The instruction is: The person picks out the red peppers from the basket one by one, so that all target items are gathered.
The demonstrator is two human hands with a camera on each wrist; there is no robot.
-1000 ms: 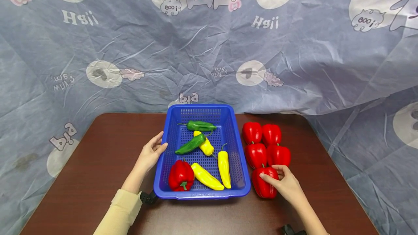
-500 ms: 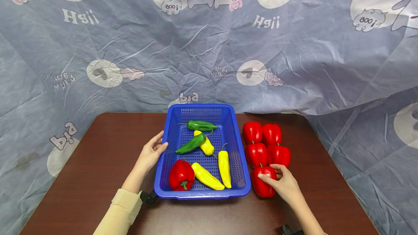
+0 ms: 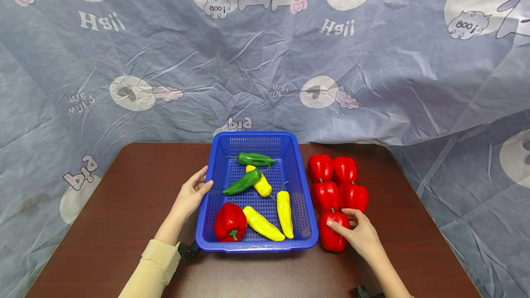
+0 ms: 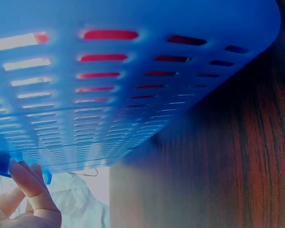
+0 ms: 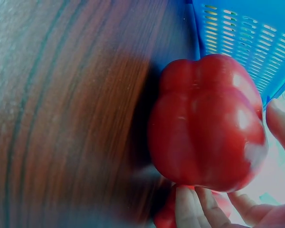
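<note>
A blue perforated plastic basket (image 3: pixel 305 206) lies on the table, and my left hand (image 3: pixel 190 197) grips its left rim. In the left wrist view the fingers (image 4: pixel 31 187) are at the rim's lip beside the slotted wall. On the basket's right, my right hand (image 3: pixel 361 233) holds a red bell pepper (image 3: pixel 334 236), thumb on top and fingers on its far side. The right wrist view shows this pepper (image 5: pixel 206 128) close up, low over the tabletop or on it; which, I cannot tell. Inside the basket lies another red bell pepper (image 3: pixel 230 222), at the near left corner.
Several red bell peppers (image 3: pixel 325 196) sit in a cluster behind the held one, right of the basket. Two long green peppers (image 3: pixel 255 159) and three yellow peppers (image 3: pixel 284 213) lie in the basket. A patterned grey-blue cloth (image 3: pixel 265 68) hangs behind the brown table (image 3: pixel 136 187).
The held red bell pepper and my right hand have shifted very slightly left, toward the basket. My left hand stays at the rim.
</note>
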